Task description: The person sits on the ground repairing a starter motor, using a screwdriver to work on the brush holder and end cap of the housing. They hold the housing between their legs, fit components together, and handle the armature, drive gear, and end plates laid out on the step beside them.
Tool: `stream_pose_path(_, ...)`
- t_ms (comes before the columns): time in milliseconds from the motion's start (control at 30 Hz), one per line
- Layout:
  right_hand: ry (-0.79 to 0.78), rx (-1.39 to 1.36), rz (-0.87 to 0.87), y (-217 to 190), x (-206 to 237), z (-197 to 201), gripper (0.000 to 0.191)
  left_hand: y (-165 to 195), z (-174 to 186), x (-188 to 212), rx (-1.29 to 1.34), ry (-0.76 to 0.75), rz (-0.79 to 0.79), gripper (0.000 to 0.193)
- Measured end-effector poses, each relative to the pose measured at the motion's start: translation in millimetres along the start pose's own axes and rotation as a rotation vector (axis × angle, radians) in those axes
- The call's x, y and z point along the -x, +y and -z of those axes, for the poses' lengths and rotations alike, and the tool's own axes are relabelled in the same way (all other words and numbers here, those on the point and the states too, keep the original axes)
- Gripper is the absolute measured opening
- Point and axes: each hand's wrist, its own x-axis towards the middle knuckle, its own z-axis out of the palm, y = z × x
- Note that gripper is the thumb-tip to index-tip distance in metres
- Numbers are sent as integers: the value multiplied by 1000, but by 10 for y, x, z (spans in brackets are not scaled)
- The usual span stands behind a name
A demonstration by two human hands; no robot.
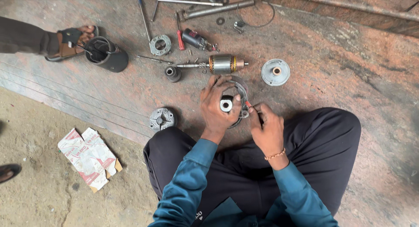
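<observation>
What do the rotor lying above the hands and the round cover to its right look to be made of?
Rotor: seemingly bare grey steel with a shiny copper-coloured band near one end, probably copper. Round cover: dull, matte silver-grey, likely cast aluminium, though the look leaves that open.

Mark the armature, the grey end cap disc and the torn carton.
armature (223, 64), head view, on its laminated core.
end cap disc (275, 72), head view, on its flat face.
carton (89, 157), head view, on its printed panel.
</observation>
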Motion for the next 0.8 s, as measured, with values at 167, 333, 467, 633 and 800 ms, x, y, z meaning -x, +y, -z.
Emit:
stream_pose_path(167, 36, -20, 28, 48, 31, -47, 15, -21, -16, 10, 17, -11, 7, 31)
stream_pose_path(333, 74, -106, 44, 85, -21, -88, 14, -37, -8, 23, 4, -11, -5, 31)
stream_pose_path(467, 66, 6, 59, 149, -64, -31, 15, 1, 0, 9, 0, -9, -9, 30)
stream_pose_path(633, 83, -126, 174, 148, 37, 43, 15, 41, 26, -17, -10, -8, -8, 30)
stream_pose_path(800, 151, -40, 316, 14, -42, -38, 10, -43, 22, 11, 8, -27, 4, 29)
